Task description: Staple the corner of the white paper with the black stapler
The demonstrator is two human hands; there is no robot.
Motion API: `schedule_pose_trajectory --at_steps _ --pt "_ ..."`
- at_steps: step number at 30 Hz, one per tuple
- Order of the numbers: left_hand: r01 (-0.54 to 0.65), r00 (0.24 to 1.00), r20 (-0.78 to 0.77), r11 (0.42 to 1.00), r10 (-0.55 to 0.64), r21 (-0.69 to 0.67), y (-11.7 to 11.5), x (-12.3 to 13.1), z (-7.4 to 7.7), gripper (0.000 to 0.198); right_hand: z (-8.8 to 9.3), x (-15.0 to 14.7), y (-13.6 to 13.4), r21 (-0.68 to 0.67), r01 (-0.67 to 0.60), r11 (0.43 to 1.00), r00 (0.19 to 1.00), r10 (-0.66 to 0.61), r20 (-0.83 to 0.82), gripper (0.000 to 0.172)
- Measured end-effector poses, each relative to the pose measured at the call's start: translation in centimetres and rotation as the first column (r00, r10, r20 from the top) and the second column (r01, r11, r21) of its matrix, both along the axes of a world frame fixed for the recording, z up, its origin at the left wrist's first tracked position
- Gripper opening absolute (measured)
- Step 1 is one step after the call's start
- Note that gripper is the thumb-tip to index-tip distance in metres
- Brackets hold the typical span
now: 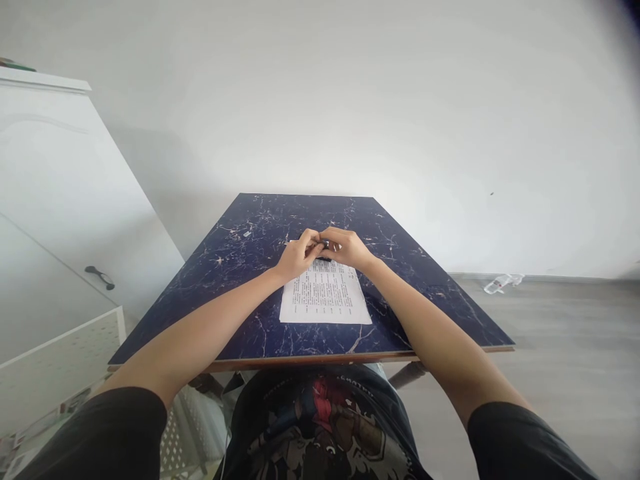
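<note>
My left hand (299, 255) and my right hand (347, 248) meet over the far end of a printed sheet of paper (325, 303). Between their fingertips is a small black object (325, 259) with a shiny metallic part. The fingers cover most of it, so its kind cannot be made out. Both hands are closed around it, thumbs and fingertips almost touching. The sheet lies flat on the dark blue marbled table (260, 340), its near end uncovered and its far end hidden under the hands.
A small pale piece (247, 234) lies on the table to the left of the hands. White cabinet (60, 180) with a dark handle stands at left. On the floor at right lies a clear plastic bottle (496, 284). A white wall rises behind the table.
</note>
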State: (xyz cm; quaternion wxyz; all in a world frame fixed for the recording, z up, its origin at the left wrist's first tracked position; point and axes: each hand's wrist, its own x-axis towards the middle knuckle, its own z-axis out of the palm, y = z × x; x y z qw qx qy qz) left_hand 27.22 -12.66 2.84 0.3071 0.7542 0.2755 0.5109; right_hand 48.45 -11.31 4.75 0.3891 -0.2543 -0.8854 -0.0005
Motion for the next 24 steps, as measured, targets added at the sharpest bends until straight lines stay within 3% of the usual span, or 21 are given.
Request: schedule_pose_trajectory --at_steps 4,8,10,12,14,17,20,22,24 --pt "-0.044 0.995 -0.08 0.992 0.053 0.117 0.5 -0.3 -0.4 0.02 -0.2 -0.4 -0.3 0.113 0.032 0.993 0.996 -0.042 0.082 0.022" --pt "-0.041 0.98 -0.179 0.975 0.081 0.217 0.7 -0.6 -0.4 0.019 0.1 -0.4 -0.3 0.12 0.055 0.991 0.987 -0.072 0.145 0.028" --pt "-0.067 0.969 -0.21 0.955 0.131 0.288 0.9 -0.9 -0.1 0.02 0.3 0.1 0.2 0.097 0.126 0.987 0.987 -0.135 0.087 0.028" --pt "-0.122 0.959 -0.199 0.93 0.201 0.348 1.4 -1.5 0.4 0.022 0.2 1.6 1.1 0.045 0.286 0.957 0.958 -0.284 -0.049 0.027" --pt "-0.231 0.942 -0.15 0.904 0.3 0.359 2.6 -2.6 0.9 0.021 -0.2 4.2 2.5 -0.042 0.487 0.872 0.858 -0.487 -0.165 0.028" --pt "-0.479 0.827 -0.15 0.819 0.542 0.317 4.8 -4.9 1.3 0.016 -1.6 9.4 4.8 -0.168 0.702 0.692 0.683 -0.721 -0.118 0.028" --pt "-0.661 0.59 -0.329 0.675 0.737 0.327 6.9 -7.5 0.7 0.013 -3.3 13.9 6.4 -0.327 0.808 0.49 0.544 -0.833 0.097 0.026" --pt "-0.752 0.407 -0.431 0.563 0.805 0.343 8.0 -8.9 -0.3 0.022 -4.3 15.5 6.8 -0.398 0.839 0.371 0.473 -0.859 0.197 0.025" --pt "-0.819 0.29 -0.538 0.496 0.791 0.288 8.9 -9.9 -1.4 0.035 -5.0 16.1 7.0 -0.433 0.841 0.324 0.446 -0.869 0.214 0.026"
